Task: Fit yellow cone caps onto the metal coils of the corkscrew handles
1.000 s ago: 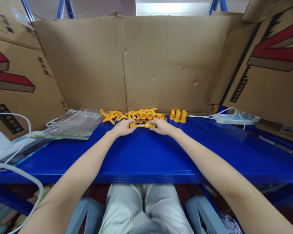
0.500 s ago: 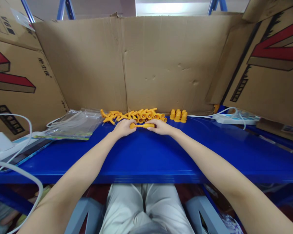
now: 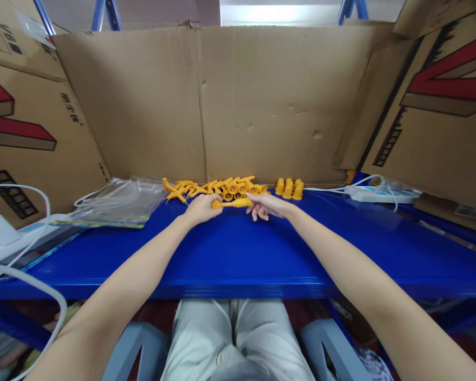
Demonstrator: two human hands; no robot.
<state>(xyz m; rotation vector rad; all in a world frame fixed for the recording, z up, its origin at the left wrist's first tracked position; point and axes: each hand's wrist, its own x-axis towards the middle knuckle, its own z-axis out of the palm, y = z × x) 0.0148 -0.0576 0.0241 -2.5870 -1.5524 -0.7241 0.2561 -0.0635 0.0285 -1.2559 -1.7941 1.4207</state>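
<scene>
A long yellow plastic part with a ridged middle lies level between my two hands, just above the blue table. Its left end is gripped in the closed fingers of my left hand. At the wider right end, the thumb and index finger of my right hand pinch the part while the other fingers hang loosely below. Behind it lie several yellow plastic pieces with round cup-shaped ends. To their left is a pile of yellow branching pieces. Several yellow stepped caps stand upright past my right hand.
A tall cardboard sheet closes off the back of the blue table. Clear plastic bags lie on the left beside white cables. A white power strip is at the right. Printed cardboard boxes flank both sides.
My right hand has turned and loosened its lower fingers, baring more of the part's right end. My left hand has kept its hold in nearly the same place.
</scene>
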